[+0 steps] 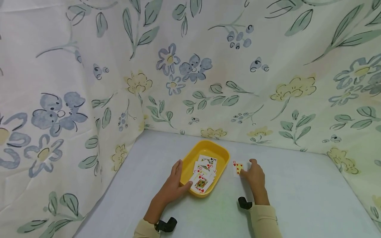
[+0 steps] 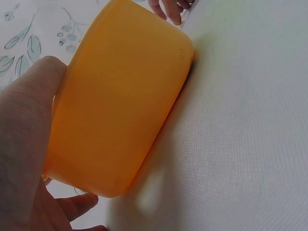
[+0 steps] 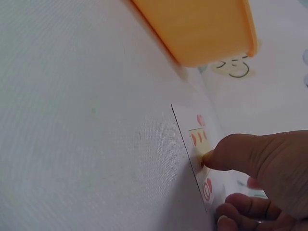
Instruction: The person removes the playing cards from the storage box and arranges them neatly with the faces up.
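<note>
My left hand (image 1: pixel 172 186) grips the near left side of a yellow plastic tray (image 1: pixel 224 152), thumb at the rim and fingers along the outside wall. Inside the tray lies a loose pile of playing cards (image 1: pixel 201 182), a red-suit face card on top. Right of the tray, a single playing card (image 1: pixel 238 168) with red hearts on a yellow panel lies face up. The thumb of my right hand (image 1: pixel 255 178) presses on this card's face, seen closely in the right wrist view. The other fingers of that hand curve loosely beside the card's edge.
A pale cloth-covered table (image 1: pixel 300 191) spreads around the tray. Floral fabric (image 1: pixel 220 66) hangs behind and along both sides. Each wrist carries a black band mount (image 1: pixel 168 224), just past a cream sleeve (image 1: pixel 264 218).
</note>
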Demonstrator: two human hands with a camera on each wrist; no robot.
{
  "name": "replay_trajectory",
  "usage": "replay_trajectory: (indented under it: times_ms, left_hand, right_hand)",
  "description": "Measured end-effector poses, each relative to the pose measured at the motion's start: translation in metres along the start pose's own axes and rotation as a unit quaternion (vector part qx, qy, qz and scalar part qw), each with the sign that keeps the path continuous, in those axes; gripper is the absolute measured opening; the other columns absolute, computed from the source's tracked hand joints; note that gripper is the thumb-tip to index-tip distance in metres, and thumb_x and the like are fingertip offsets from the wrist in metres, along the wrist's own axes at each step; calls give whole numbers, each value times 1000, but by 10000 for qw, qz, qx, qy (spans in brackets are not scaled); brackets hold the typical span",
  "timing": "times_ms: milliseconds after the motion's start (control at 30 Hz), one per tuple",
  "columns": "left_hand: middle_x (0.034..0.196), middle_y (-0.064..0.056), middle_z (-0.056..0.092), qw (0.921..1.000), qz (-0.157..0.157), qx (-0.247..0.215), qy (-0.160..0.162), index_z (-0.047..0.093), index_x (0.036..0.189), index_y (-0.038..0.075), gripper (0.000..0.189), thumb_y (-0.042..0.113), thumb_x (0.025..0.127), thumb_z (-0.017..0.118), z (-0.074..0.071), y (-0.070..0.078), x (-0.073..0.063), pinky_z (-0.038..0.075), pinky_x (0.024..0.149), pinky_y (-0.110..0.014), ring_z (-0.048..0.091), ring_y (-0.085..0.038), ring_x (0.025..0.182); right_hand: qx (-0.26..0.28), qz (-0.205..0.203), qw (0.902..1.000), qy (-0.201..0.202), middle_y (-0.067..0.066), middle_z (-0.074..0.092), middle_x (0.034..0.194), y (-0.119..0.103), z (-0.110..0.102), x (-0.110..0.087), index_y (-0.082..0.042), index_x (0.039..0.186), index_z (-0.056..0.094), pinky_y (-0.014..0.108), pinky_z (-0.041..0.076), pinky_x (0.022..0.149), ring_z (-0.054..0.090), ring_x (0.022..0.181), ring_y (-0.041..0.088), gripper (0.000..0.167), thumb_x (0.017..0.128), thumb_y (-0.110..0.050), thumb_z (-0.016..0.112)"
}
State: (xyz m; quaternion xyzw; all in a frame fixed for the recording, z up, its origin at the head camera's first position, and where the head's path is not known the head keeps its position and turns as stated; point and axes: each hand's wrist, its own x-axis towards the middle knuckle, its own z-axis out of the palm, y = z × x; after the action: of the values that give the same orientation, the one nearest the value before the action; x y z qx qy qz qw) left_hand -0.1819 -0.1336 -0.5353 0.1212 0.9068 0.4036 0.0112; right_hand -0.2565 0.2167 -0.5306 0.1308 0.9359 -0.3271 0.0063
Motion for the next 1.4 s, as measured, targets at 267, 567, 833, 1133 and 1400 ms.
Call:
replay_trajectory:
  times_ms: [267,567,833,1133,1400]
  left_hand:
    - [170,-11,6,10000,-8,0,-10,7,165,7,98,46,96,64,0,0,0,30,116,-54,27,-33,151]
    - [170,-11,6,10000,-41,-13,-49,7,166,8,99,47,95,64,0,-1,0,30,117,-55,25,-34,151]
    - [170,-12,6,9999,57,-84,-14,7,166,7,99,47,95,65,-2,-1,0,31,116,-56,28,-35,150]
    - [170,-10,6,9999,134,-90,-35,5,166,8,100,50,96,63,-3,-1,-1,29,117,-54,26,-34,151]
    - [171,-10,6,9999,103,-94,-78,7,165,5,101,51,94,64,-3,-1,0,30,117,-55,28,-34,150]
  right_hand:
    - [457,112,9989,49,28,58,106,2,-7,-5,10,145,36,47,50,76,55,89,36,69,88,-10,70]
    - [797,-39,9968,-58,19,56,95,-10,-14,-8,8,137,39,34,46,60,54,76,28,59,92,-18,67]
    - [1230,-458,9913,-38,16,61,96,-51,-15,-12,2,129,52,29,51,60,58,71,24,44,94,-19,69]
    - [1290,-712,9890,136,16,63,96,-93,-5,-5,-1,111,66,31,53,61,60,71,24,23,92,-14,67]
    - [1837,-944,9776,-398,15,67,87,-122,21,-6,1,106,66,34,59,62,71,78,39,17,92,-7,68]
